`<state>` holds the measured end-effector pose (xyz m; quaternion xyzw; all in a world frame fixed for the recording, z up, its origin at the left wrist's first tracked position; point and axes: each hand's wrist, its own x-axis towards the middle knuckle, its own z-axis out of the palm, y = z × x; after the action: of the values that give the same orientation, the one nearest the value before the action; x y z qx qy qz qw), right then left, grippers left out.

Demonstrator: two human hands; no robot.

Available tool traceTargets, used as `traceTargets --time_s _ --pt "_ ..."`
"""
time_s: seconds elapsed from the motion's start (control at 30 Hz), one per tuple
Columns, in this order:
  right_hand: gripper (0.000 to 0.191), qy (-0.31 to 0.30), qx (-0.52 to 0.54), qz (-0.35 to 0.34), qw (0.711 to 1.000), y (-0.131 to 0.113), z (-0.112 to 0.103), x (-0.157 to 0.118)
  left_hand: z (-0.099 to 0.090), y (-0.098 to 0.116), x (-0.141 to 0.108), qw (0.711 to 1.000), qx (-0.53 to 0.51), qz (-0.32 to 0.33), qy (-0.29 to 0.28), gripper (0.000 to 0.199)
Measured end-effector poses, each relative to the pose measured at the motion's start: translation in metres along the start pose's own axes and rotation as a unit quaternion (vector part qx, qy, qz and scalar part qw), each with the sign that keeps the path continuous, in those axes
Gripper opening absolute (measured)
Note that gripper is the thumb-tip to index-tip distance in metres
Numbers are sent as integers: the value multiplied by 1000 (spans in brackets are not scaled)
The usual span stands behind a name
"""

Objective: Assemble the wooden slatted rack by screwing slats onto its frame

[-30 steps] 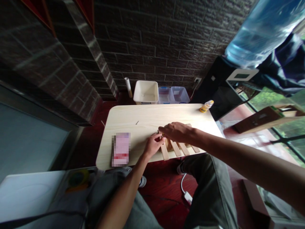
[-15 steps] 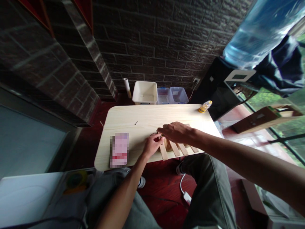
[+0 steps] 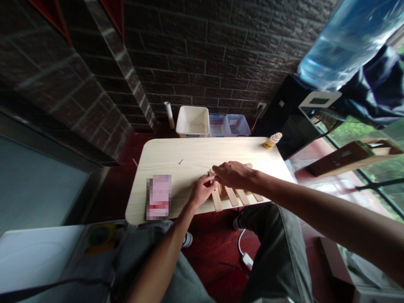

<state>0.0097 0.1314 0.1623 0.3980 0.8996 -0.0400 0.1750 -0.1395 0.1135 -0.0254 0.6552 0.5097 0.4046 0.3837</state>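
Observation:
A slatted wooden piece point(image 3: 232, 196) lies at the front right of the pale wooden table, its slats reaching past the front edge. My left hand point(image 3: 202, 192) is at its left end, thumb and fingers pinched close to the first slat. Curled over the same corner is my right hand point(image 3: 233, 174), its fingers closed. Something small and dark shows between the two sets of fingertips, too hidden to name. A thin dark metal piece point(image 3: 180, 161) rests on the tabletop further back, apart from both hands.
The table point(image 3: 170, 151) bears a blurred pink item point(image 3: 159, 198) at left and a yellow-capped bottle point(image 3: 272, 140) at the far right corner. Behind it stand a cream bin point(image 3: 192, 120) and clear plastic boxes point(image 3: 236, 125). A power strip point(image 3: 248, 261) lies on the floor.
The fingers of my right hand have turned slightly over the slat's corner. My left hand keeps its place, and the wooden piece stays put.

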Motion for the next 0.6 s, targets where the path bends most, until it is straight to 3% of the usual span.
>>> traceTargets --time_s 0.27,0.6 --pt "22 -7 -5 -47 999 4 -8 1 0 3 1 1000 4 25 10 16" --pt "20 -2 8 -27 1000 5 0 7 -1 3 1 1000 6 16 6 18"
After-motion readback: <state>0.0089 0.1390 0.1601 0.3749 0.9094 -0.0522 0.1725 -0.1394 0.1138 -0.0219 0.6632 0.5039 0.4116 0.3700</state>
